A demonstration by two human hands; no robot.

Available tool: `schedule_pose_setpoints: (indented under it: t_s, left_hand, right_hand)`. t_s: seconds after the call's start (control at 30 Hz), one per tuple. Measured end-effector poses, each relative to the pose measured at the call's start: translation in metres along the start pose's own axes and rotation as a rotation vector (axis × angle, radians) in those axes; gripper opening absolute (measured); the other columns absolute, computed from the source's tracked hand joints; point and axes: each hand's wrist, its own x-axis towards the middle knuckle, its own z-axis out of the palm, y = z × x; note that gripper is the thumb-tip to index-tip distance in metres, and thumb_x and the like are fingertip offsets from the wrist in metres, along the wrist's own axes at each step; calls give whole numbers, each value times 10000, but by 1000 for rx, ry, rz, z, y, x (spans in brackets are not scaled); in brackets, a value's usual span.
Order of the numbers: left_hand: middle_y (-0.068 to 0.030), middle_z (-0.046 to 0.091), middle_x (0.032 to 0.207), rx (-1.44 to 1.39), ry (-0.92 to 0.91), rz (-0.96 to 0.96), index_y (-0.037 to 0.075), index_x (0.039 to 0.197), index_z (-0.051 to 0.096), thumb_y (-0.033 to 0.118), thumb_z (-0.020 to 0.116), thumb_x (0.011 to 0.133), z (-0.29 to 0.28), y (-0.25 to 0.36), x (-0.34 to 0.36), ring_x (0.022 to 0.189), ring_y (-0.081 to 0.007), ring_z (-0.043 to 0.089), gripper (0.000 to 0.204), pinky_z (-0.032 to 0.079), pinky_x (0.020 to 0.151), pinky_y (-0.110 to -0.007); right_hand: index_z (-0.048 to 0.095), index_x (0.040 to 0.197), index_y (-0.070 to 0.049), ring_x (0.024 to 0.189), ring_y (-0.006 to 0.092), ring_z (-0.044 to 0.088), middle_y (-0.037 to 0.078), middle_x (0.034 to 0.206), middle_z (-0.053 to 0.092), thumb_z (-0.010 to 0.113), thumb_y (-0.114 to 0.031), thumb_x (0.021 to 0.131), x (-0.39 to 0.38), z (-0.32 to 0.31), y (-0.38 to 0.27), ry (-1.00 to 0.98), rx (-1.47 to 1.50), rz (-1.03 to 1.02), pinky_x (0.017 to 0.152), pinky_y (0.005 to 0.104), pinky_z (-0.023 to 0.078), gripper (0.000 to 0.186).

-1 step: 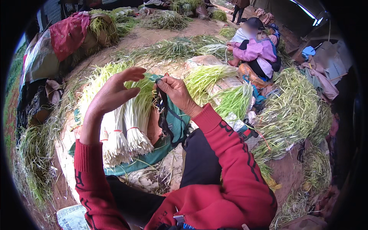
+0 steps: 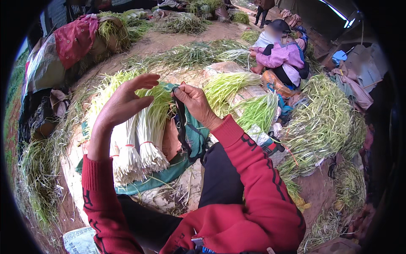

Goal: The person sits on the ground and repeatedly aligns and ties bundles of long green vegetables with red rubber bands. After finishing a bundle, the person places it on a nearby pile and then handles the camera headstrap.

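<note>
My right hand [image 2: 196, 103] pinches the upper end of a black strap [image 2: 182, 127] between thumb and forefinger. The strap hangs down over a teal cloth [image 2: 197, 137]. Raised over the vegetables, my left hand [image 2: 120, 103] is open and holds nothing, its fingers curved and the thumb apart. Below it lie bundles of long, pale green vegetables with white stems [image 2: 153, 154], their cut ends toward me. Red bands [image 2: 130, 145] tie several of them near the cut ends. The teal cloth spreads beneath the bundles.
More green bundles [image 2: 260, 112] lie to the right, beside a big heap of loose leaves [image 2: 321, 122]. A co-worker in a pink checked top [image 2: 285, 57] sits beyond, handling stalks. At the far left stands a pile under a red cloth [image 2: 78, 38]. My bent legs [image 2: 222, 173] are close below.
</note>
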Motion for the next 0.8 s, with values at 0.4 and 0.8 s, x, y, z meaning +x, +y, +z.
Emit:
schedule_pose_setpoints:
  t_s: [0.4,0.8]
  left_hand:
    - [-98,669,1099,166,164,119,97,1371,487,29,525,920,47,-10,14,899,-127,624,458,519,786,-308]
    - [-21,656,877,-156,-80,-81,-4,1150,601,65,572,934,50,-52,28,780,-83,594,228,484,680,-246]
  right_hand:
    - [630,1018,-7,747,68,516,17,783,585,596,-187,968,-10,7,-14,77,-259,-289,680,231,439,190]
    - [617,994,-16,694,101,587,77,759,639,604,-126,953,-7,7,-8,178,-281,-349,620,256,470,118]
